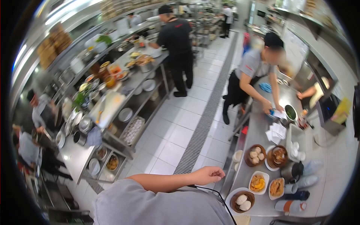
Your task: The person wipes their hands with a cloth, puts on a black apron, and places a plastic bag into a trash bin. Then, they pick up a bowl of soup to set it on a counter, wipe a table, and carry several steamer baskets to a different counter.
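Observation:
My left forearm reaches across in front of my grey shirt. My left hand [209,175] hangs in the air by the near edge of the steel counter [242,174], its fingers loosely curled, a small gap to the thumb and nothing visible in it. Nearest to it on the counter are a white square bowl of orange-yellow food [258,182] and a bamboo steamer with two white buns [243,201] on a plate. Beyond them stand a steamer of several round buns [256,155] and another steamer of brown food [278,156]. My right hand is out of view.
A co-worker in grey [253,67] leans over the right counter, handling papers [276,132]. Another person in black [175,45] stands at the left prep counter [108,107]. A floor drain grate [204,127] runs along the tiled aisle. Bottles [290,206] line the right wall.

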`<state>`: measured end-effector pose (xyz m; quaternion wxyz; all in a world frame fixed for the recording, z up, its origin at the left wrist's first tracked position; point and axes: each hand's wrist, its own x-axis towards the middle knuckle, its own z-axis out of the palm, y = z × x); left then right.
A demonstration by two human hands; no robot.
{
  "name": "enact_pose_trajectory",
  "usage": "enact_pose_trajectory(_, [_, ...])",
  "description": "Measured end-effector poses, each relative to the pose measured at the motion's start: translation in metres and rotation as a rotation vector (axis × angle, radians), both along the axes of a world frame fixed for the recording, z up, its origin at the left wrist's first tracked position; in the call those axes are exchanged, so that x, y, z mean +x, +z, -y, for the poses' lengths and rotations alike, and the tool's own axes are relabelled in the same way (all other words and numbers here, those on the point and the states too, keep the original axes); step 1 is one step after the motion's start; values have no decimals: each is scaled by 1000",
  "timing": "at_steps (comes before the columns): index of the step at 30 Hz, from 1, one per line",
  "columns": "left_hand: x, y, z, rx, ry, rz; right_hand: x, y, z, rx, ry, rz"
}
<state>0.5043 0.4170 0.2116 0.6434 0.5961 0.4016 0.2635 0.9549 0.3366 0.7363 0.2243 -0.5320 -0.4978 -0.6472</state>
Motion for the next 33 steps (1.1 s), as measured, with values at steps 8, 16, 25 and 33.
enact_pose_trajectory(8, [-95,-53,17,19,244,-103,-84,-109,-3,-21,92,344])
enact_pose_trajectory(16, [-267,-180,90,-54,362,-597,-218,-189,-47,-329,622,16])
enact_pose_trajectory(25, [-471,-296,258,-424,647,-870,-380,-365,-133,-1066,873,-712])
enact_pose_trajectory(33, [-514,-283,296,-575,1189,-658,-505,-609,-205,-2040,870,-984])
